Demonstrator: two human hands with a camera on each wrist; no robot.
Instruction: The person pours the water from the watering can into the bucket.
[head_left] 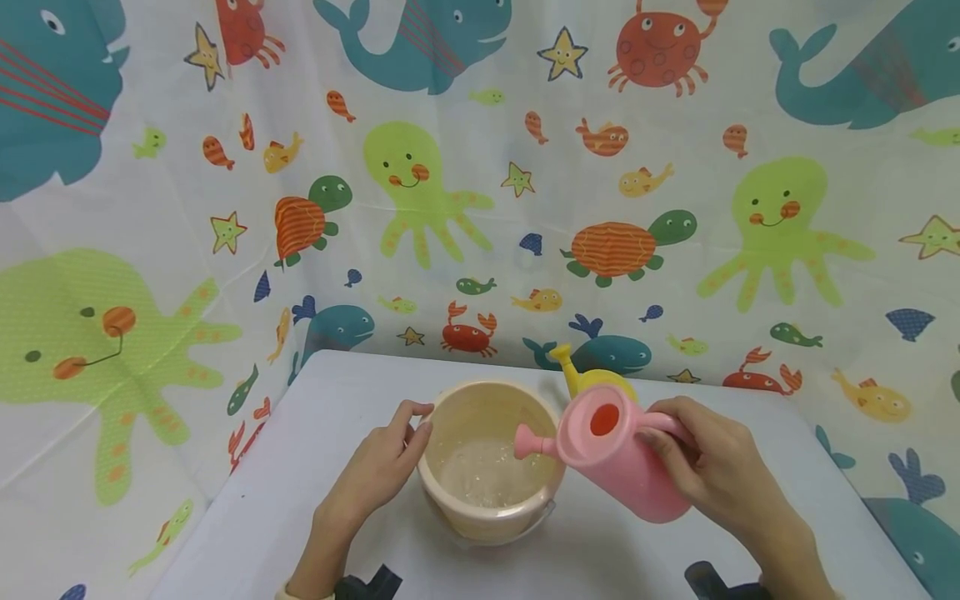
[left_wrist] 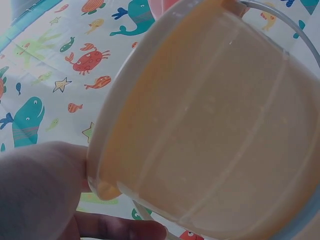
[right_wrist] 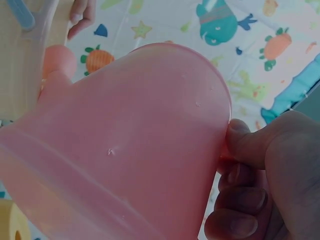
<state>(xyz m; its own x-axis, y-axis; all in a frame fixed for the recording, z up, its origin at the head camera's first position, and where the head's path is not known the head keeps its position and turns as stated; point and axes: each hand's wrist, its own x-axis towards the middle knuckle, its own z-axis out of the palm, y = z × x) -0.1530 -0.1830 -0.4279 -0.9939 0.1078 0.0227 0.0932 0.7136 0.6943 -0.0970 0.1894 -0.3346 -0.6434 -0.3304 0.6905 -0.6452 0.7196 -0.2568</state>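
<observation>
A cream-coloured bucket point(head_left: 491, 527) stands upright on the white table, with rippled, bubbly water point(head_left: 486, 477) in it. My left hand point(head_left: 375, 467) holds the left side of its rim between thumb and fingers; the left wrist view has the bucket's ribbed wall point(left_wrist: 210, 125) close up. In my right hand point(head_left: 723, 458), fingers curl round the handle of a pink watering can point(head_left: 626, 462). The can is tipped left, its spout head point(head_left: 527, 442) over the bucket's right part. Whether water leaves the spout I cannot tell. Drops show on the can's body point(right_wrist: 135, 135).
Behind the pink can stands a yellow watering can point(head_left: 596, 381), partly hidden, near the table's back edge. A curtain point(head_left: 480, 217) printed with sea animals hangs behind and beside the white table point(head_left: 360, 383). The bucket's thin bail handle point(head_left: 536, 523) hangs down in front.
</observation>
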